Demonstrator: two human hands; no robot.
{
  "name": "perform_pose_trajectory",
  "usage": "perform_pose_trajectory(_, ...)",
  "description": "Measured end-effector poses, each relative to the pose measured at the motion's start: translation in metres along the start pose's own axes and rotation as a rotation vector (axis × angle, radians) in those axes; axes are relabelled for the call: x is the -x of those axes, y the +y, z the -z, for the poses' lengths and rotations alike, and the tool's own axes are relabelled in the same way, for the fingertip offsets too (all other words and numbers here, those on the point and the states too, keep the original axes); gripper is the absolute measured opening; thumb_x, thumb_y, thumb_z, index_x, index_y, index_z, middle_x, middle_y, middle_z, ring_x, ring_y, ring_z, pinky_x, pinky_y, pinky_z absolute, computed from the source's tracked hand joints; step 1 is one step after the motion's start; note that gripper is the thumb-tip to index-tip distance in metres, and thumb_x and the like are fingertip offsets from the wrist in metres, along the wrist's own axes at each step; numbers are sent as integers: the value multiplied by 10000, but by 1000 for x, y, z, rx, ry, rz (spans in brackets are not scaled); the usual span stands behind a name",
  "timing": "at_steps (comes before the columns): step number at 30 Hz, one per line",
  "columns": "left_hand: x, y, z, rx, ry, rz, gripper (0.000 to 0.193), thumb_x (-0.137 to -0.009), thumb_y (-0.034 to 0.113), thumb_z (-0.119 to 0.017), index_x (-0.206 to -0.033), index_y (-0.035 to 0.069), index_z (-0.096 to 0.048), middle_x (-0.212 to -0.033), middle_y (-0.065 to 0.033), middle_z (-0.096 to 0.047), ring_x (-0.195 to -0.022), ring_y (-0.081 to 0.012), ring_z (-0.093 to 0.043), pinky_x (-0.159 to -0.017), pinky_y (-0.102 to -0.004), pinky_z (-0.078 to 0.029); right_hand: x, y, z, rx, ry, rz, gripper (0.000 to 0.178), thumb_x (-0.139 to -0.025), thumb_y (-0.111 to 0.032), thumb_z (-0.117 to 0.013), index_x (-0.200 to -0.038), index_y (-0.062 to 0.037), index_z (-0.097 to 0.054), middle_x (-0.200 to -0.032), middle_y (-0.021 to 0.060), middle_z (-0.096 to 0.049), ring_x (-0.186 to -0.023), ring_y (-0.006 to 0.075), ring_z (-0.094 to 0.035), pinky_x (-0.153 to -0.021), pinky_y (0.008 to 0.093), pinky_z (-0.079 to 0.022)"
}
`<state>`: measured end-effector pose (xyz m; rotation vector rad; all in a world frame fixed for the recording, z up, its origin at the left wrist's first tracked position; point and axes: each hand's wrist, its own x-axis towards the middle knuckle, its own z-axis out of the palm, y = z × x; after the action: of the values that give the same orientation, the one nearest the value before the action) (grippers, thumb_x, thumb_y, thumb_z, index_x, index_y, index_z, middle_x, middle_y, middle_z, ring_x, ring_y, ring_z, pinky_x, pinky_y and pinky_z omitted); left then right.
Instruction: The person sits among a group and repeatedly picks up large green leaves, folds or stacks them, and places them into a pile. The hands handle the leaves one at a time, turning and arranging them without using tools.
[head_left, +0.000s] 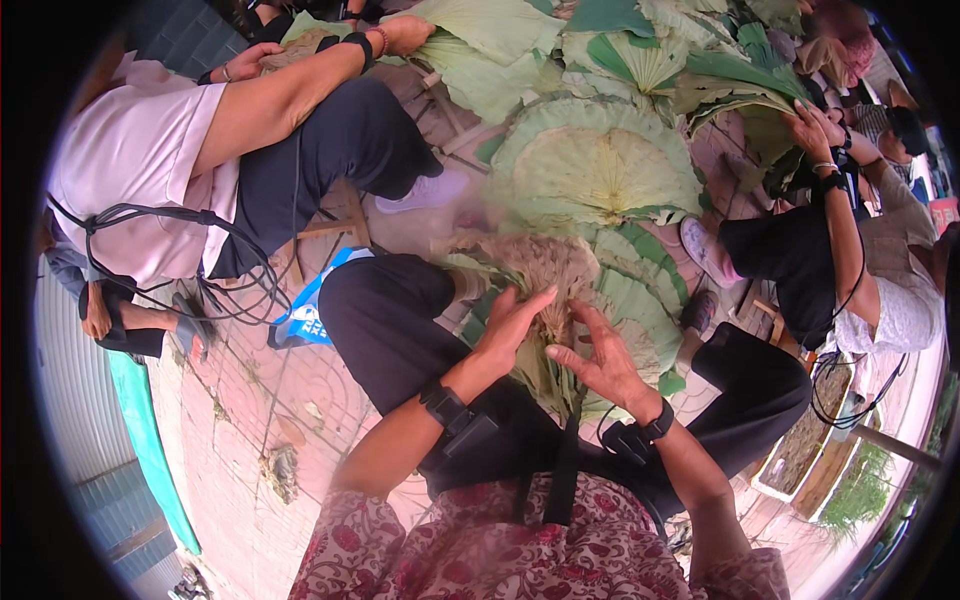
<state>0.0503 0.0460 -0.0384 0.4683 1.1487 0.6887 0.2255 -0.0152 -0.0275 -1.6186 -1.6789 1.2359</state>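
Between my knees stands a brownish, wilted lotus leaf [545,265], gathered and creased toward its lower end. My left hand [512,328] lies along its left side with the fingers stretched out. On the other side my right hand [600,362] has thumb and fingers spread apart, the fingertips near the leaf's creased part. Whether either palm touches the leaf is hard to make out. Beneath it more green leaves [640,290] lie in layers. Just beyond is a large round leaf [600,165], pale yellow-green with a ruffled rim.
A person in a pale pink shirt [130,170] sits at the left, handling leaves. Another in grey [900,280] holds a leaf [745,85] at the right. Leaves pile up at the far side. A blue and white bag [310,305] rests on the pink paving [250,430] beside my left leg.
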Motion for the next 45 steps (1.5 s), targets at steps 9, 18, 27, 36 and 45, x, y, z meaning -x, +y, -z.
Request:
perform_pose_trajectory(9, -1, -3, -4, -58, -126, -48, 462, -861, 219, -826, -1189, 8, -577, -1117, -70, -659, -993, -160, -632, -868, -309, -509, 0, 13, 5, -375, 152, -178, 559, -994, -473, -554, -1166, 55, -614, -1001, 187, -667, -995, 302, -647, -857, 395, -509)
perform_pose_trajectory(18, -18, -26, 11, -307, -27, -148, 470, -780, -6, -750, -1212, 5, -565, -1034, -86, -683, -897, -178, -675, -781, -312, -556, -26, 45, 30, -252, 97, -331, 414, -998, -426, -559, -875, -39, -638, -793, 55, -592, -756, 200, -577, -716, 341, -493)
perform_pose_trajectory(27, -12, -16, 10, -212, -15, -130, 508, -766, -4, -755, -1224, -51, -540, -1076, -127, -678, -947, -205, -677, -819, -327, -547, -74, 32, 101, 283, 304, -212, 229, -910, -250, -670, -1050, -82, -742, -816, 183, -708, -821, 393, -680, -743, 454, -522)
perform_pose_trajectory(36, -13, -29, 17, -277, -32, -134, 526, -792, -28, -757, -1262, -42, -522, -1085, -125, -681, -963, -193, -677, -826, -317, -549, -159, -5, 144, 240, 713, 326, 259, -953, -84, -631, -1201, -29, -680, -1248, 207, -669, -1133, 364, -651, -965, 388, -500)
perform_pose_trajectory(45, -6, -22, 12, -304, -58, -75, 522, -803, -53, -741, -1276, -41, -521, -1161, -123, -669, -1023, -191, -670, -875, -318, -548, -227, 161, 91, 528, 515, -5, 320, -951, -168, -589, -1248, -63, -644, -1250, 208, -635, -1136, 421, -603, -956, 490, -496)
